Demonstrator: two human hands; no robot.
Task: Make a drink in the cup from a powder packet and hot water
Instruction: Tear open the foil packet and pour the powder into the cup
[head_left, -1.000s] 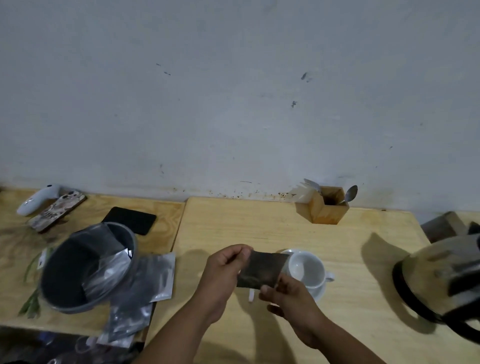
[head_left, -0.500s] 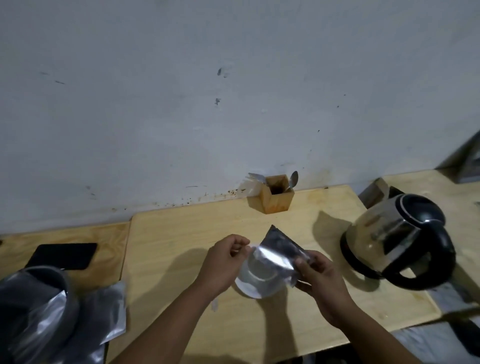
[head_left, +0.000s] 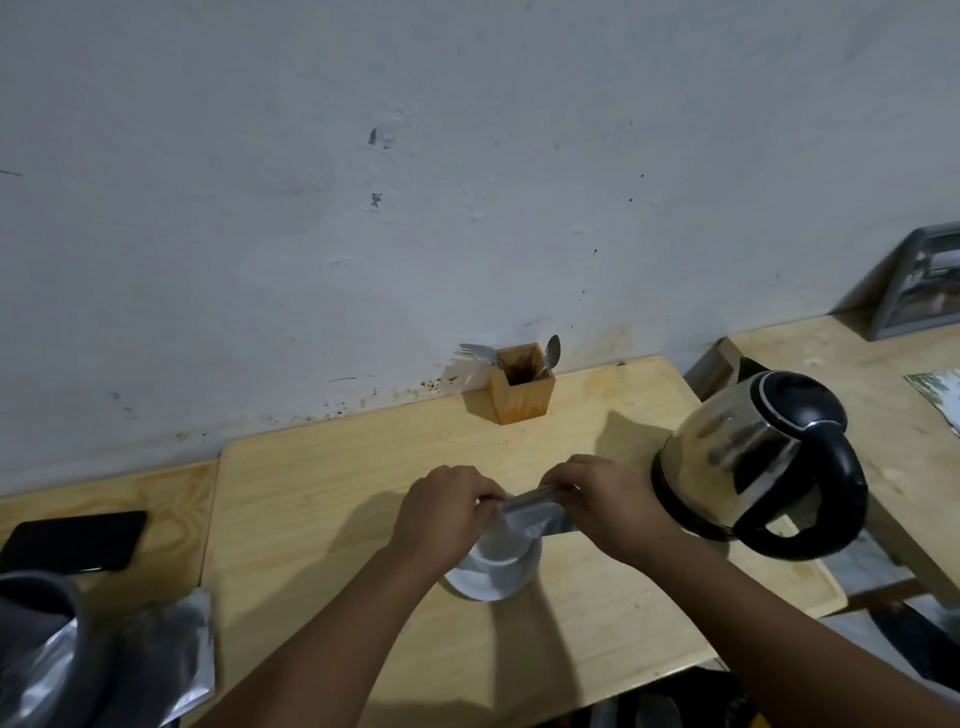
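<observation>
A silver foil powder packet (head_left: 527, 512) is stretched between both hands just above the white cup (head_left: 501, 553). My left hand (head_left: 441, 512) pinches its left top corner and my right hand (head_left: 605, 501) pinches the right side. The cup stands on a white saucer (head_left: 470, 584) in the middle of the wooden table (head_left: 322, 483); the packet and my hands hide most of the cup. To the right stands a steel electric kettle (head_left: 748, 452) with a black lid and handle, close to my right hand.
A wooden holder (head_left: 522, 392) with a spoon and a fork stands at the wall. At the left lie a black phone (head_left: 72, 540), a grey bin (head_left: 36, 629) and loose foil packets (head_left: 171, 660). A framed box (head_left: 924, 286) is at far right.
The view has swung right, so the kettle is now fully in sight. My hands have drawn closer together on the packet, and it has come down from a tilted hold to just over the cup.
</observation>
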